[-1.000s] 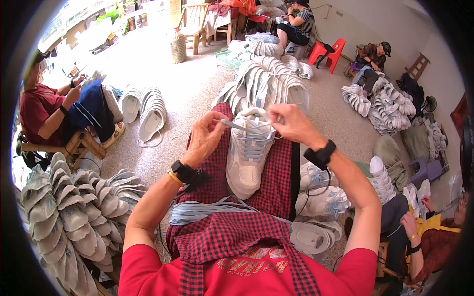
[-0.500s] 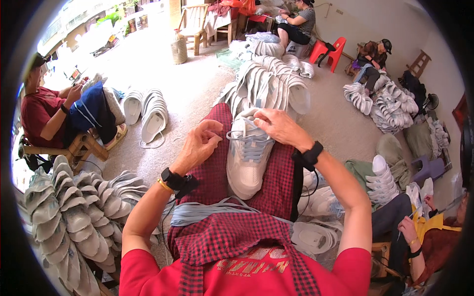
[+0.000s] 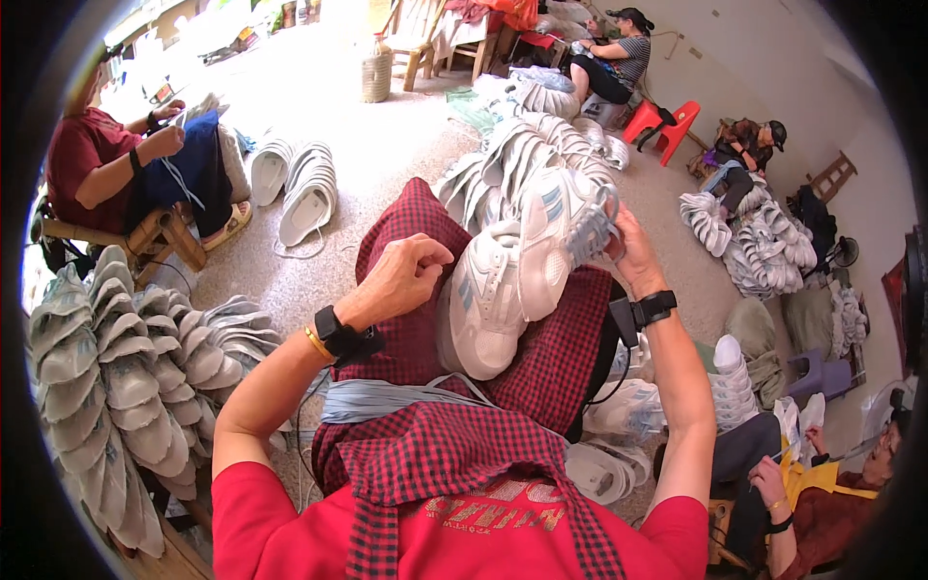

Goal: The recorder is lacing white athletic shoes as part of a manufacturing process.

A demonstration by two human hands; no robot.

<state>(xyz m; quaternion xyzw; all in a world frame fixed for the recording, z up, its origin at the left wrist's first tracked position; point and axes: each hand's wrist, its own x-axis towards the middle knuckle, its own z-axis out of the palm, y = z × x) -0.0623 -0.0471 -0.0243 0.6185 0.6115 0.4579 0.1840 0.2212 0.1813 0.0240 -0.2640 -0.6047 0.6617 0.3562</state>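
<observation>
My right hand (image 3: 633, 253) grips a white sneaker (image 3: 556, 242) with grey-blue laces, holding it tilted by its upper on the far side. Under and beside it, a second white sneaker (image 3: 485, 304) lies toe toward me on my lap; its eyelets show no lace. My left hand (image 3: 404, 278) hovers over my left thigh, just left of that sneaker. Its fingers are curled together and nothing shows in them. A bundle of pale blue laces (image 3: 372, 401) lies across my lap on the red-black checked apron (image 3: 454, 449).
Nested white shoe uppers (image 3: 126, 372) are piled at my left. More rows of sneakers (image 3: 512, 159) stand beyond my knees, with another pile (image 3: 764, 227) at the far right. Several people sit working around the room. A red plastic chair (image 3: 665, 126) stands at the back.
The laced sneaker has gone from lying on my lap to being lifted and tilted in my right hand, uncovering the unlaced sneaker. My left hand's fingers have curled in. The view has shifted slightly.
</observation>
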